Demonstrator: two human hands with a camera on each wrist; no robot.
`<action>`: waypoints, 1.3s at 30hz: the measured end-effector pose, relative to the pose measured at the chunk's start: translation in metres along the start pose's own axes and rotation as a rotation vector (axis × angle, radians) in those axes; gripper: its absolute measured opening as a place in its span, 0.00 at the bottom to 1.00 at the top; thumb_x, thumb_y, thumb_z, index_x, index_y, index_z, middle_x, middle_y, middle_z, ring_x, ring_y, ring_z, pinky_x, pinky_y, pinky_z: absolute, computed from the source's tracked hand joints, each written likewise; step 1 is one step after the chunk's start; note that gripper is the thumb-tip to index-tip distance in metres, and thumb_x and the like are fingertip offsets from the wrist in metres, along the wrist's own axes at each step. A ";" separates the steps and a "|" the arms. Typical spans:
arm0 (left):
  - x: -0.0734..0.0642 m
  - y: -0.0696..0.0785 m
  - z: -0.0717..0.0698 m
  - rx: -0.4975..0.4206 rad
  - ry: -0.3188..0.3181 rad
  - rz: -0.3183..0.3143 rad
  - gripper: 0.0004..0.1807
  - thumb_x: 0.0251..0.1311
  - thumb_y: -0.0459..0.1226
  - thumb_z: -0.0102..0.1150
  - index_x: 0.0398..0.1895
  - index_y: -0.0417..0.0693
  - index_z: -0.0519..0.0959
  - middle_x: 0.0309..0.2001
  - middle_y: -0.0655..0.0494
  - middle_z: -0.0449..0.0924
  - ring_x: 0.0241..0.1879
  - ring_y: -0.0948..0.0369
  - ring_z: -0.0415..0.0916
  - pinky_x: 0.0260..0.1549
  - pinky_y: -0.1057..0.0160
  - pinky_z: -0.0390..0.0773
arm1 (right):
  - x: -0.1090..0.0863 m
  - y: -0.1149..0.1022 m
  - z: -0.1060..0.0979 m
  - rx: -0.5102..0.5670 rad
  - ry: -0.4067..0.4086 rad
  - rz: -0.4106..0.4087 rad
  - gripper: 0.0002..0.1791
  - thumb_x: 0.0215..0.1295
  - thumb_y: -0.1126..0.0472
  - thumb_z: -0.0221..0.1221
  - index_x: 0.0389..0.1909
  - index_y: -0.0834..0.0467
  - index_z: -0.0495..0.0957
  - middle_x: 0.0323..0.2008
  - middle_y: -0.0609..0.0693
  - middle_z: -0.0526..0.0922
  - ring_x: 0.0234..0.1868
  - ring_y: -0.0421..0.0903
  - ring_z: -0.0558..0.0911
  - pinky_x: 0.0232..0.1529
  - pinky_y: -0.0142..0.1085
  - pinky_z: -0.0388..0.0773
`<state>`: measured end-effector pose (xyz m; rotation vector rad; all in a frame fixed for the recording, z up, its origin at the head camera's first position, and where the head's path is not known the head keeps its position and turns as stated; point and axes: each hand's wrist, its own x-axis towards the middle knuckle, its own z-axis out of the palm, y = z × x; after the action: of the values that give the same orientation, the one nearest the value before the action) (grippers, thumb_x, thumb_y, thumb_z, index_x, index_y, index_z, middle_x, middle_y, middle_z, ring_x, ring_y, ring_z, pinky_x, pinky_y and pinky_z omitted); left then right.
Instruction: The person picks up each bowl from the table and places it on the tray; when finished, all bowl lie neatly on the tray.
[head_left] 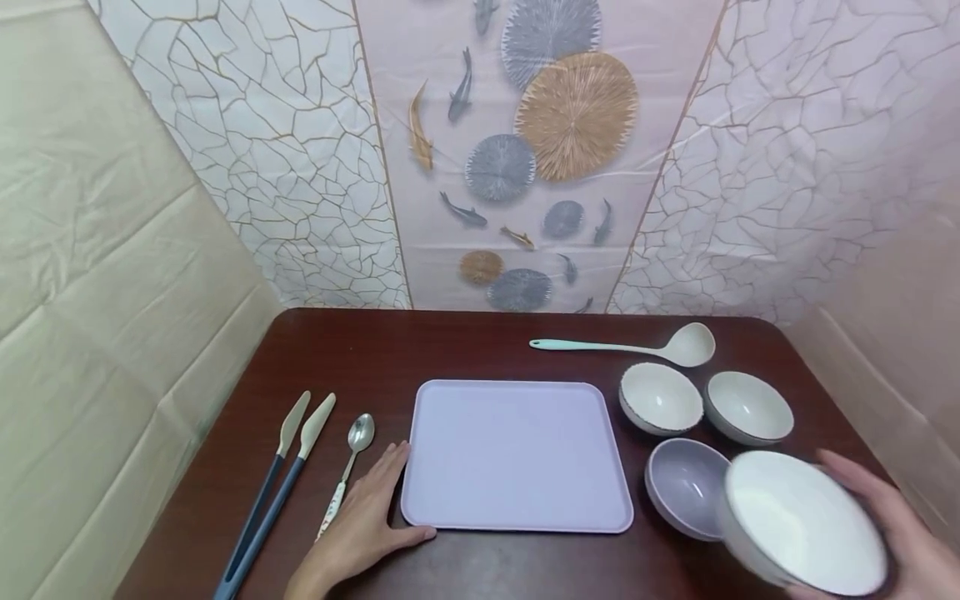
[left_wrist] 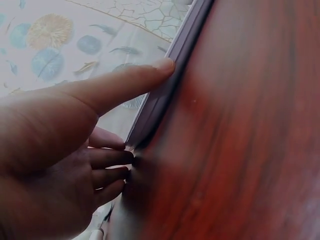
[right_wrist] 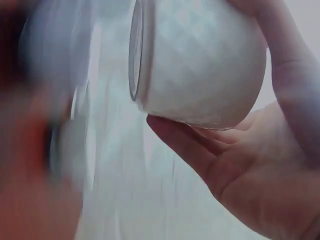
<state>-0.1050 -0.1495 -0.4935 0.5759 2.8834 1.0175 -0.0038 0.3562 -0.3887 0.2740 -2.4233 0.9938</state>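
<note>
My left hand [head_left: 363,517] touches the lower left corner of a lilac rectangular tray [head_left: 517,458], its fingers along the left side and its thumb at the front edge. In the left wrist view the thumb and fingertips meet the rim of the tray [left_wrist: 159,100]. At the lower right of the head view my right hand [head_left: 921,546] grips a large white bowl [head_left: 806,521] from its right side, tilted and slightly blurred. The right wrist view shows the patterned outer wall of this bowl [right_wrist: 205,65] between thumb and fingers. Just left of it sits a purple-grey bowl [head_left: 686,483].
Two small white bowls, a nearer-left one [head_left: 660,398] and a right one [head_left: 748,406], stand behind the purple-grey bowl. A ladle [head_left: 688,344] with a mint handle lies at the back. Left are tongs [head_left: 266,508] and a spoon [head_left: 361,433]. Cloth-covered walls [head_left: 315,167] surround the table.
</note>
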 end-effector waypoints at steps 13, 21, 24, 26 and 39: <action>-0.005 -0.010 0.005 -0.034 0.030 0.012 0.62 0.42 0.61 0.74 0.77 0.45 0.55 0.74 0.49 0.55 0.74 0.53 0.47 0.61 0.35 0.55 | 0.089 -0.102 0.249 0.055 -0.252 0.058 0.69 0.27 0.46 0.81 0.73 0.59 0.53 0.59 0.59 0.67 0.52 0.56 0.77 0.47 0.48 0.77; -0.001 -0.011 0.002 -0.037 0.060 0.045 0.61 0.43 0.60 0.74 0.76 0.44 0.55 0.74 0.46 0.57 0.74 0.51 0.48 0.60 0.34 0.56 | 0.116 -0.100 0.317 -0.010 -0.262 0.148 0.69 0.29 0.45 0.81 0.73 0.62 0.52 0.56 0.61 0.65 0.50 0.57 0.77 0.44 0.47 0.78; -0.001 -0.013 0.000 -0.034 0.057 0.046 0.61 0.44 0.60 0.74 0.77 0.45 0.54 0.74 0.46 0.56 0.74 0.52 0.47 0.60 0.34 0.56 | 0.116 -0.102 0.325 -0.008 -0.261 0.149 0.69 0.29 0.45 0.81 0.73 0.62 0.52 0.56 0.60 0.64 0.51 0.57 0.76 0.43 0.47 0.79; 0.002 -0.013 -0.001 -0.033 0.047 0.048 0.61 0.45 0.60 0.73 0.77 0.45 0.53 0.74 0.46 0.55 0.74 0.52 0.46 0.61 0.34 0.55 | 0.117 -0.103 0.325 -0.005 -0.256 0.156 0.69 0.29 0.46 0.81 0.73 0.61 0.51 0.57 0.59 0.64 0.52 0.57 0.76 0.42 0.48 0.79; -0.001 -0.013 -0.001 -0.030 0.044 0.042 0.61 0.45 0.60 0.73 0.77 0.45 0.53 0.75 0.46 0.54 0.75 0.52 0.46 0.60 0.33 0.55 | 0.119 -0.103 0.252 0.003 -0.369 0.072 0.60 0.44 0.45 0.76 0.73 0.62 0.52 0.66 0.62 0.61 0.64 0.59 0.68 0.59 0.51 0.68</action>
<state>-0.1088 -0.1597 -0.5009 0.6228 2.9002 1.0916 -0.1621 0.1060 -0.4178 0.4045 -2.7803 1.0549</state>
